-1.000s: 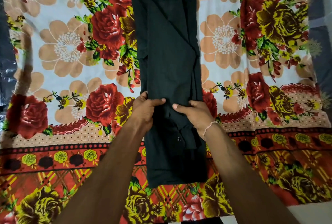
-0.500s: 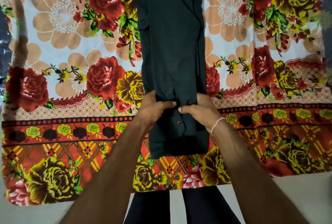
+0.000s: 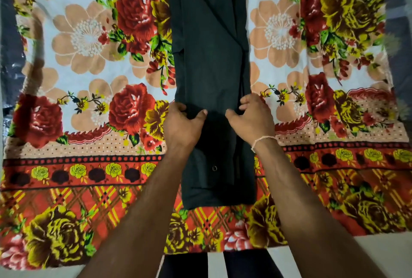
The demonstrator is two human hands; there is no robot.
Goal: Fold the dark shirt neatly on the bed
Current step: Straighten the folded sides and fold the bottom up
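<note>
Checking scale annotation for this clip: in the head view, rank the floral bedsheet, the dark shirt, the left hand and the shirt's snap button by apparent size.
Largest to smallest:
1. floral bedsheet, filling most of the frame
2. dark shirt, a long folded strip whose top runs out of frame
3. left hand
4. snap button, a tiny ring near the shirt's near end

- Shirt (image 3: 209,59): plain dark, near black with a faint green cast, no print; one small round snap with a pale metallic ring (image 3: 214,168) near its lower end.
- Bedsheet (image 3: 89,39): white ground printed with large peach flowers with white dotted centres, red roses, yellow-and-brown roses, green leaves.
- Bedsheet border (image 3: 89,173): peach band with white dots, then a red strip carrying yellow and dark roses, then an orange-red and yellow lattice plaid with large yellow-brown roses.
- Wrist thread (image 3: 262,140) on the right wrist: pale pinkish white.
</note>
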